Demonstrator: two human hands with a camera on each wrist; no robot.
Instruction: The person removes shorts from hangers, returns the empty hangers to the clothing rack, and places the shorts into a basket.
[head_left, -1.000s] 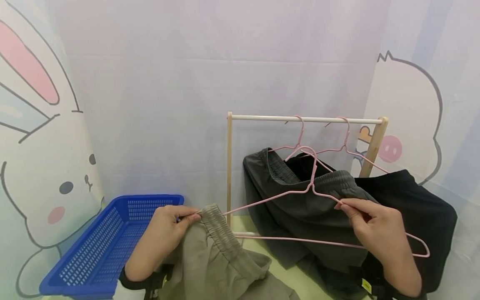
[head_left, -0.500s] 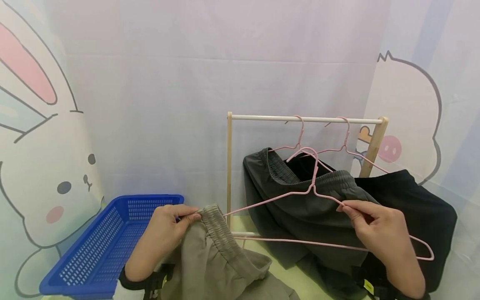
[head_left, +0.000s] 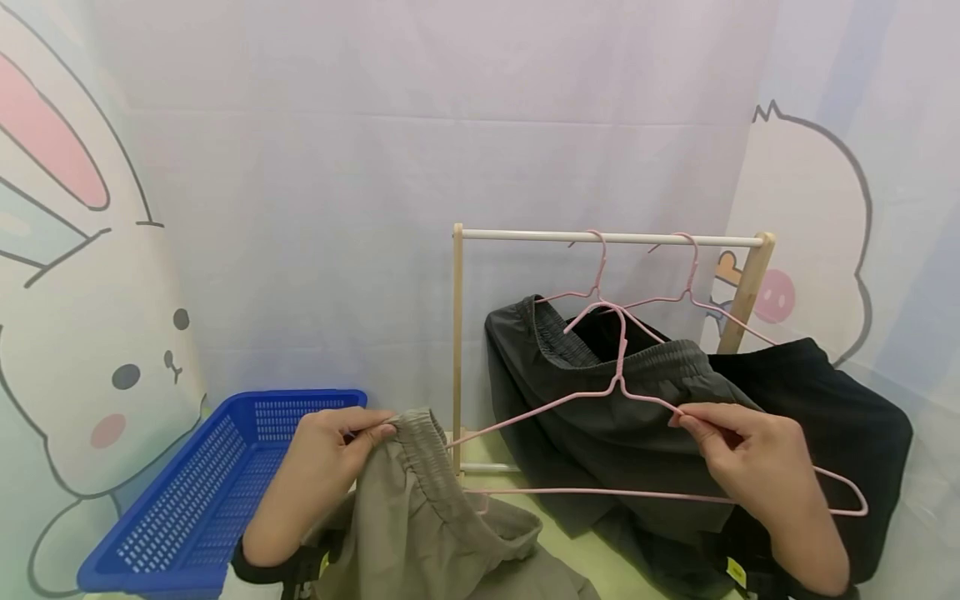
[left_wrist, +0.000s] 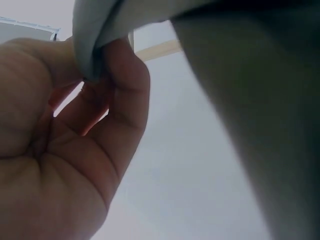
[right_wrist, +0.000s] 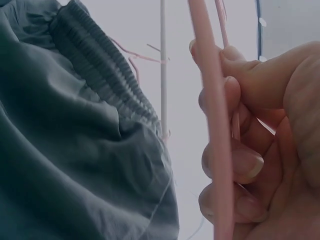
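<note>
In the head view my left hand (head_left: 318, 462) pinches the elastic waistband of the khaki pants (head_left: 397, 525) between thumb and fingers. The left wrist view shows a fold of that cloth (left_wrist: 90, 45) between thumb and index finger. My right hand (head_left: 757, 467) pinches the right shoulder of a pink hanger (head_left: 551, 407). The hanger's left end passes into the waistband opening, and its tip is hidden by the cloth. In the right wrist view the hanger's bottom bar (right_wrist: 215, 115) crosses in front of my curled fingers.
Behind the hands stands a rack (head_left: 525, 236) with a white rail. Dark grey pants (head_left: 600, 433) and black pants (head_left: 840, 450) hang from it on pink hangers. A blue basket (head_left: 172, 500) sits at the left. Printed curtains (head_left: 315, 167) surround the table.
The pink hanger has dropped slightly, its hook shifting a little left and down. My left hand has moved slightly left with the waistband. Both grips look the same.
</note>
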